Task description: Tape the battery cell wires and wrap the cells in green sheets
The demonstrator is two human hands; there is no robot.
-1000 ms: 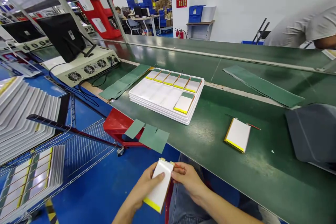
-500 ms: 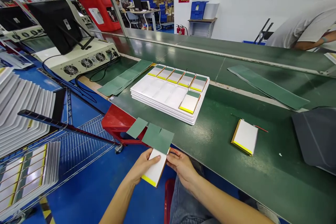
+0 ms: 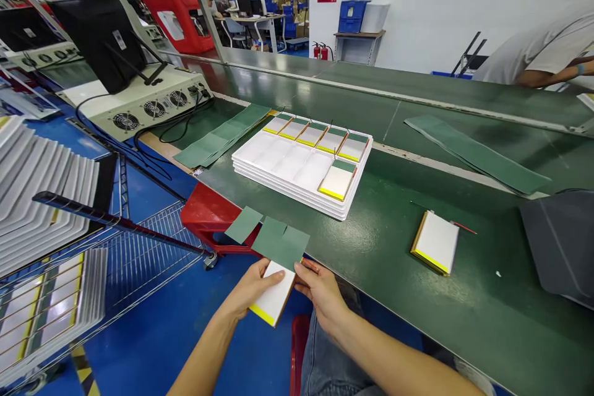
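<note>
My left hand is closed round a flat white pouch battery with a yellow band at its lower end, thumb lying across its face. A green insulating paper sheet, cut into joined pieces, covers the battery's upper end and reaches out toward the left. At the upper right corner, my right hand pinches the paper's edge against the battery; a red wire shows beside its fingers. Some of the right fingertips are hidden behind the battery.
A stack of white trays bears several batteries. On the green bench, another battery pile lies to the right. Green paper strips rest left of the trays, more strips at right. A red stool and wire rack stand left.
My right thumb has shifted slightly up and inward onto the paper's corner. My left hand keeps its hold on the battery, and the view has moved a little.
</note>
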